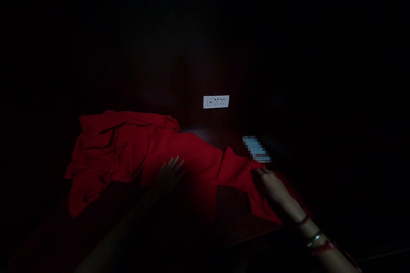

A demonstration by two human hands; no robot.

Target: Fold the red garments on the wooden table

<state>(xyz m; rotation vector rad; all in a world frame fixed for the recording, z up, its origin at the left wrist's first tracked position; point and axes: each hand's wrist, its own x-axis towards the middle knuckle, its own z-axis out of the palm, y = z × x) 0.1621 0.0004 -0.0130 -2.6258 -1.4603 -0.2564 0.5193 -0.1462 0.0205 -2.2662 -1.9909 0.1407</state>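
A red garment (195, 157) lies spread across a dark wooden table, bunched and wrinkled at its left end. Its right part, which looks like a sleeve, reaches toward the right side of the table. On the middle of the cloth rests my left hand (169, 175), in shadow, flat with its fingers apart. My right hand (270, 184) is at the sleeve-like part, fingers bent down and closed on the cloth; the thumb is hidden. Bracelets and a red band circle my right wrist.
A phone (255, 148) with a blurred-out screen lies just beyond my right hand. Behind the table, a white socket plate (216, 101) is set in a dark upright surface. The table's front edge (250, 236) shows faintly; the surroundings are nearly black.
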